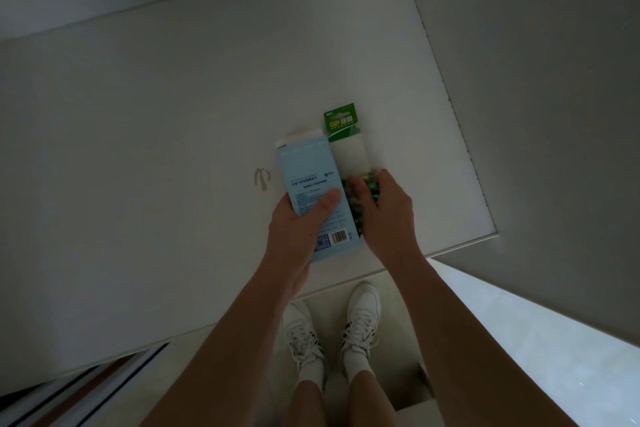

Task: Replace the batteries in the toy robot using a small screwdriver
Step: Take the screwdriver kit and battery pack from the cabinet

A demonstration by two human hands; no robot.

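The green battery pack [348, 149], just right of centre over the white table [173, 114], is gripped low by the curled right hand [384, 206] and is best kept level while the blue screwdriver box [304, 163], just beside it, is clasped by the left hand [298, 224]

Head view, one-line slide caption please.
Left hand holds a pale blue box; right hand grips a green battery pack alongside.

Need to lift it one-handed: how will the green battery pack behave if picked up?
The green battery pack looks like thin card, so its emptied upper part would likely flex. Batteries cluster at the near end under the right hand, so probably bottom-heavy. Lying flat, unlikely to roll.
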